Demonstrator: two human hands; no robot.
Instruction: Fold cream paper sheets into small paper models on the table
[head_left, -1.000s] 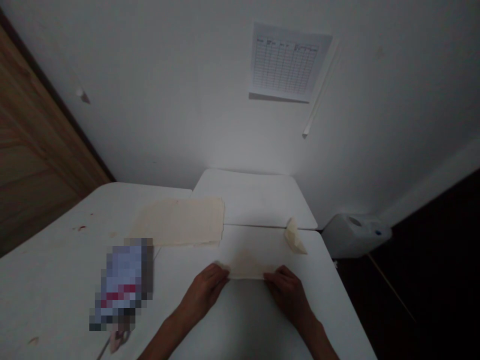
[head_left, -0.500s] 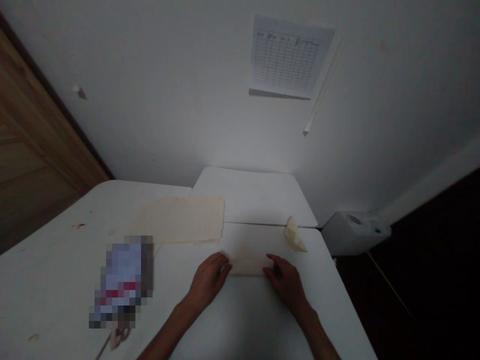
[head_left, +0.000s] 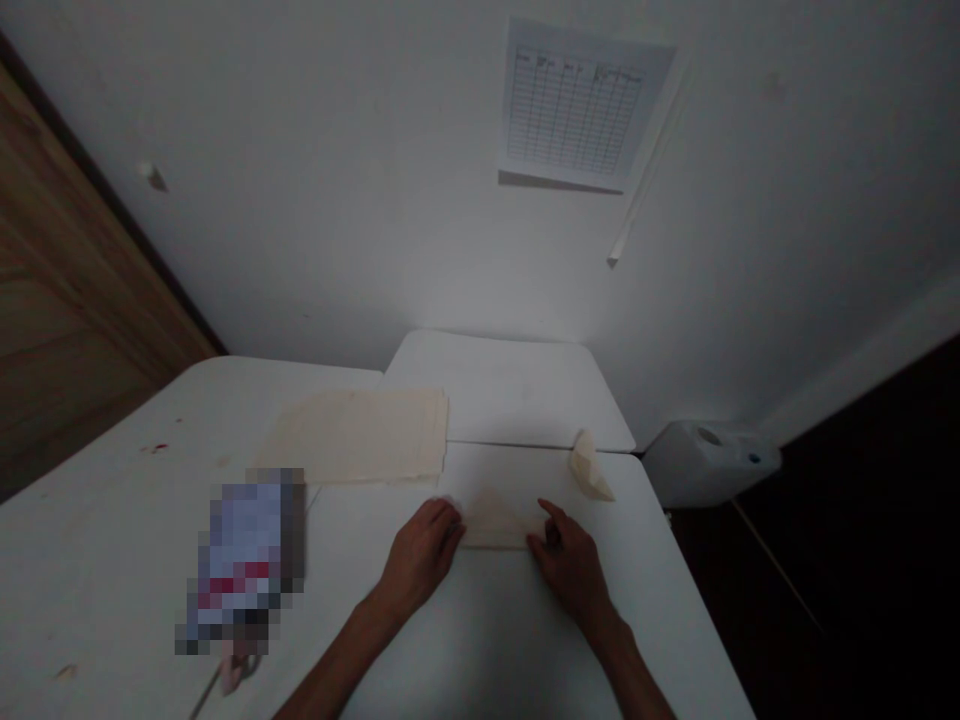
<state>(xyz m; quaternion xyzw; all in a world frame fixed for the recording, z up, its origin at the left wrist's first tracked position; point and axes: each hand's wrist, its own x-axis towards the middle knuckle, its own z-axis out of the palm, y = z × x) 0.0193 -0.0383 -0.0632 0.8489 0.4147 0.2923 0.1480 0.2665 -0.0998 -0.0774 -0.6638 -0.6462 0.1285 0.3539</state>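
Note:
A small cream sheet of paper (head_left: 491, 530), folded to a low triangle with a straight strip along its near edge, lies flat on the white table. At its left end my left hand (head_left: 424, 545) is closed, thumb and fingers pinching the corner. My right hand (head_left: 570, 560) holds the right corner near the thumb, with the index finger raised off the paper and the other fingers curled under. Just beyond my right hand stands a folded paper boat (head_left: 591, 470) of the same cream colour.
A stack of cream paper sheets (head_left: 360, 435) lies at the back left of the table (head_left: 465, 640). Nearer, on the left, is a blurred-out blue and red item (head_left: 244, 540). A white plastic container (head_left: 709, 465) stands beyond the right edge. A printed chart (head_left: 574, 110) hangs on the wall.
My right index finger has lifted from the paper, so the right slope of its triangle shows more clearly. Both hands otherwise stay at the two ends.

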